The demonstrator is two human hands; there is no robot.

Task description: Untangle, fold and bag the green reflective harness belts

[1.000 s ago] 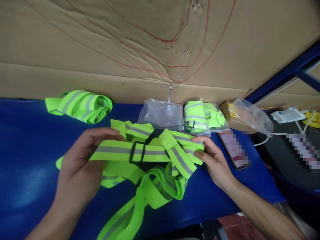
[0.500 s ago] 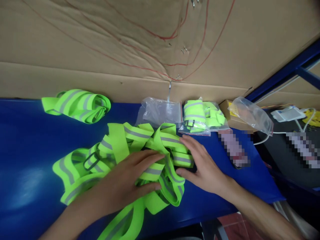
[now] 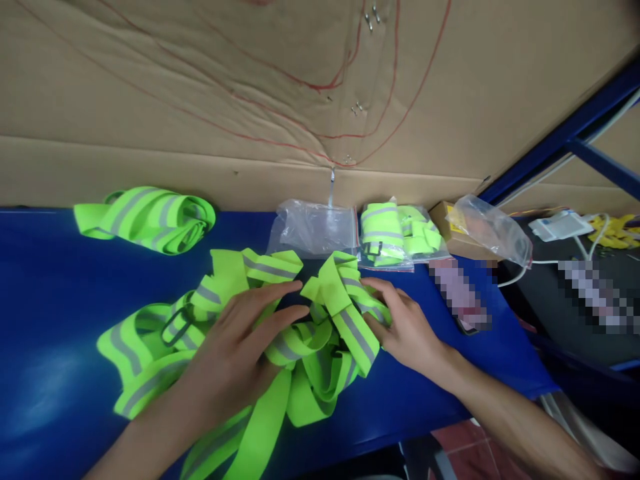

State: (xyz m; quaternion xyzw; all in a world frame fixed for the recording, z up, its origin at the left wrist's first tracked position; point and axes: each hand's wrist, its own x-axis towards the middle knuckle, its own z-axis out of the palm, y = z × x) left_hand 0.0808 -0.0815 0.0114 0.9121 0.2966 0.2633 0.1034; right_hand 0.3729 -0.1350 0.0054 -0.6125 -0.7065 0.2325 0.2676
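A tangle of neon-green reflective straps (image 3: 280, 333) with grey stripes and a black buckle (image 3: 175, 327) lies on the blue table (image 3: 50, 287). My left hand (image 3: 240, 347) rests on top of the straps, fingers stretched out and pressing them down. My right hand (image 3: 400, 323) grips a folded strap end (image 3: 345, 313) at the right side of the tangle, fingers curled round it.
A second folded green strap bundle (image 3: 145, 219) lies at the back left. Clear plastic bags (image 3: 315, 229), a bagged strap set (image 3: 397, 235), a small cardboard box (image 3: 457, 233), a phone (image 3: 457, 293) and white cables (image 3: 565, 230) sit at the back right. A cardboard wall (image 3: 300, 87) stands behind.
The strap, held stretched between both hands a second ago, has been dropped and bunched up. My left hand moved right onto the pile; my right hand closed on a folded end.
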